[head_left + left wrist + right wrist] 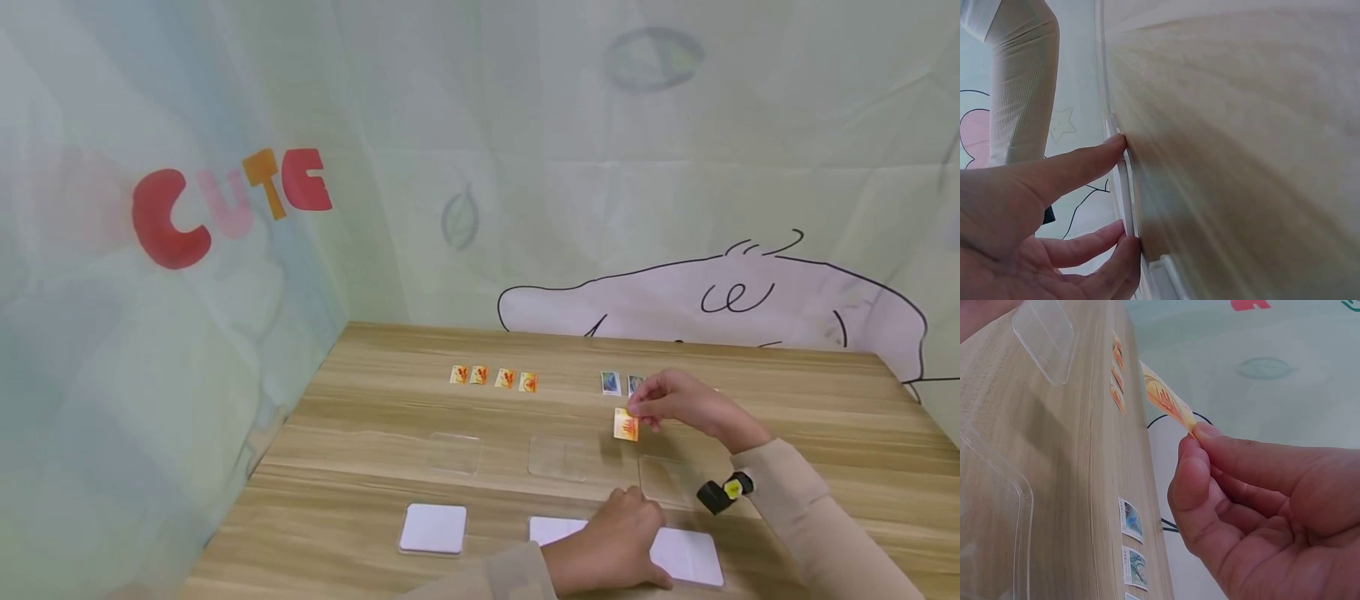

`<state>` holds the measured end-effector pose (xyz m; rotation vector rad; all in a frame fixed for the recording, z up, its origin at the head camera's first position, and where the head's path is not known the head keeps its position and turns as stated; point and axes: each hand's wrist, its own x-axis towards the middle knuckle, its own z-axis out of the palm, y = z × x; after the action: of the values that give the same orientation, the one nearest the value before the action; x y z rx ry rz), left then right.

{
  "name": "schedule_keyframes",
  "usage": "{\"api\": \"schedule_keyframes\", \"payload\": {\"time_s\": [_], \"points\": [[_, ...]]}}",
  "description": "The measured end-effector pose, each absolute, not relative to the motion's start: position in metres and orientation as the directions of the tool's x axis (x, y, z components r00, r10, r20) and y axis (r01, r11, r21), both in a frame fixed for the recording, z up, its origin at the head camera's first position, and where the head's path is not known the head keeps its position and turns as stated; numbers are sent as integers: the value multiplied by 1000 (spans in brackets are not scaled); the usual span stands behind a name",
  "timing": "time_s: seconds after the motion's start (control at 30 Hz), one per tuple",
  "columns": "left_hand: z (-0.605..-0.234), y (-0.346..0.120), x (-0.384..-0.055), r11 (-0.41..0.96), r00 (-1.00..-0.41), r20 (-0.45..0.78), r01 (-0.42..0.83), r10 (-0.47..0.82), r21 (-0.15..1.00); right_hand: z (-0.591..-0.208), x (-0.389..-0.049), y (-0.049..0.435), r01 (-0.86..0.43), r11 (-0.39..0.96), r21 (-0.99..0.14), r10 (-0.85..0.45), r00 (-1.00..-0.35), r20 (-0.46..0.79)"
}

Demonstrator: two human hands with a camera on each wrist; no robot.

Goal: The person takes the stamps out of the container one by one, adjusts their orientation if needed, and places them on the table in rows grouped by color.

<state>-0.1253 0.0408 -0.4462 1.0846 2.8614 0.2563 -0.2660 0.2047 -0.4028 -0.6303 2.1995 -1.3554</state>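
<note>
My right hand [686,406] pinches an orange postage stamp [626,424] by one corner, between thumb and forefinger. The stamp [1166,397] hangs above the table in the right wrist view. Just behind that hand lie blue-green stamps [611,383], partly hidden by it. My left hand [611,542] is low over the near row, holding a flat white card-like piece [686,557] by its edges. In the left wrist view, thumb and fingers sit at opposite edges of a thin white piece [1125,194]. Another white piece [555,528] is partly covered by the left hand.
Several orange stamps [505,378] lie in a row at the back. Clear plastic covers [557,458] lie across the middle of the wooden table [337,417]. A separate white piece [432,529] is at front left. Printed fabric walls [405,167] rise behind and left.
</note>
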Motion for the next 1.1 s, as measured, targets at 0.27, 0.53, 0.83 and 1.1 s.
{"api": "schedule_keyframes", "payload": {"time_s": [0.27, 0.53, 0.83, 1.1], "points": [[-447, 41, -124, 740, -751, 1, 651, 660, 168, -401, -271, 200, -136, 372, -918, -624, -769, -139], [-446, 41, -125, 740, -749, -12, 652, 662, 167, -401, -276, 195, -141, 379, -914, -615, -777, -135], [-445, 42, -125, 741, -749, -16, 651, 662, 165, -401, -278, 193, -127, 396, -909, -607, -780, -155], [-445, 42, -125, 741, -750, -29, 647, 661, 181, -401, -282, 189, -131, 390, -911, -618, -771, -153]]}}
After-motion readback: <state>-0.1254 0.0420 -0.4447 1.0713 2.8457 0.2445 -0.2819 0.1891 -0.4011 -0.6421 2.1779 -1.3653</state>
